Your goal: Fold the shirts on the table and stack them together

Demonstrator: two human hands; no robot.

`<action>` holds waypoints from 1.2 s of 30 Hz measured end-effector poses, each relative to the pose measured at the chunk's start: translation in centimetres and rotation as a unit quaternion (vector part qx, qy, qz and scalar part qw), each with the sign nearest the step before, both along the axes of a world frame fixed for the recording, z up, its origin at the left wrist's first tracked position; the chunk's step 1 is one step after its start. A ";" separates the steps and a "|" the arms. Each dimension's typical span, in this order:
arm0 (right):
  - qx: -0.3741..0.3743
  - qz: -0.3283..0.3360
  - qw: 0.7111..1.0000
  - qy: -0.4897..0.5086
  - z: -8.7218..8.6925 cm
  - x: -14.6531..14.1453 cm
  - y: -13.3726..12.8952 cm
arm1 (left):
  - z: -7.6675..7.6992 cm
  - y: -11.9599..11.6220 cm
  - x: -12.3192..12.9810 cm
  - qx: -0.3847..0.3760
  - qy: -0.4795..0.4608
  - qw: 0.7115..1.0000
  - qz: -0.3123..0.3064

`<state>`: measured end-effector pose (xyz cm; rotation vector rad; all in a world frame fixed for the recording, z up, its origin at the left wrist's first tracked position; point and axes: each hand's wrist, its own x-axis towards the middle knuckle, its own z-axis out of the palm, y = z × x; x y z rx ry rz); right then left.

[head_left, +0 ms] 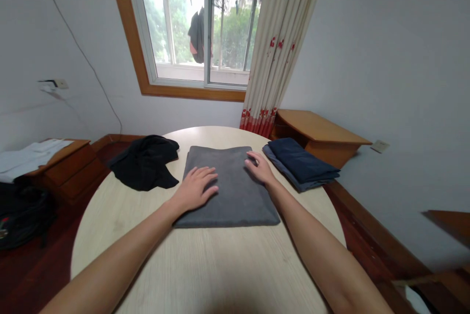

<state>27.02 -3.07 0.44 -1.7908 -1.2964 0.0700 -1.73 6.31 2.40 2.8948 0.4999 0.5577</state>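
A grey cloth (pixel 235 196), folded into a flat rectangle, lies in the middle of a round, light wood-coloured table (pixel 220 265). My left hand (pixel 197 188) rests palm down on the cloth's left part with its fingers spread. On the upper right part of the same cloth lies my right hand (pixel 260 168), its fingers slightly bent and apart, near the right edge. Neither hand grips anything. A crumpled black garment (pixel 147 162) is left of the grey cloth. Folded dark blue and grey-blue cloths (pixel 299 160) are stacked at the right.
Behind the table at the right is a wooden cabinet (pixel 319 125), beside a patterned curtain (pixel 282 35). At the left, white papers or cloth (pixel 33 157) lie on a wooden nightstand (pixel 79 172). A black bag (pixel 22 216) is at the lower left.
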 end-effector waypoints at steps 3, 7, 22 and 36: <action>-0.088 0.101 0.980 -0.145 1.0 -5.7 -1.4 | -1.1 -2.3 0.5 -0.007 0.041 0.998 -0.045; -0.207 0.157 0.946 -0.192 0.4 -9.5 -3.1 | -2.6 -2.9 0.1 -0.008 0.080 0.996 -0.028; -0.187 0.013 0.980 -0.058 -2.1 3.4 -8.4 | -2.4 5.6 -5.7 -0.113 0.081 0.989 0.046; -0.180 0.187 0.965 0.042 -0.3 1.9 -9.9 | -0.5 4.7 -7.0 -0.101 0.156 0.982 -0.027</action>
